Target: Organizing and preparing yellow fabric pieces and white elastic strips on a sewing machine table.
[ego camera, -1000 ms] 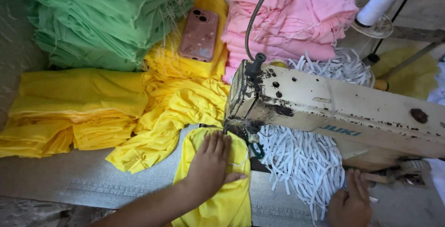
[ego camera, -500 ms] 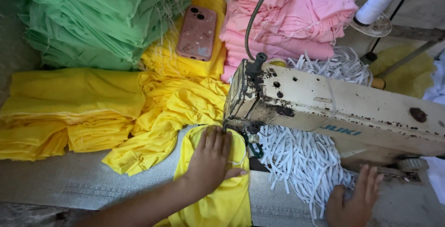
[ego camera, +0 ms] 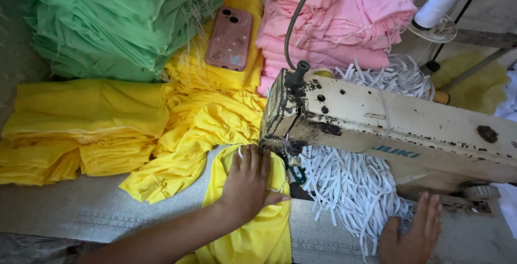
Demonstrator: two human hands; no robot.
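Bare counter (ego camera: 107,210) strip open along the near edge, left of the yellow cloth (ego camera: 258,231); passage blocked behind by yellow stacks (ego camera: 81,129), green pile (ego camera: 118,21) and pink pile (ego camera: 334,21), rightward by sewing machine (ego camera: 398,129) and white elastic heap (ego camera: 350,188).

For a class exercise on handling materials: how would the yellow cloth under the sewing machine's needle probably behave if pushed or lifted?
The yellow cloth would likely be floppy: it drapes off the table edge and wrinkles under the left hand. It probably bunches when pushed, like the crumpled yellow pile beside it. It looks thin, so probably light.
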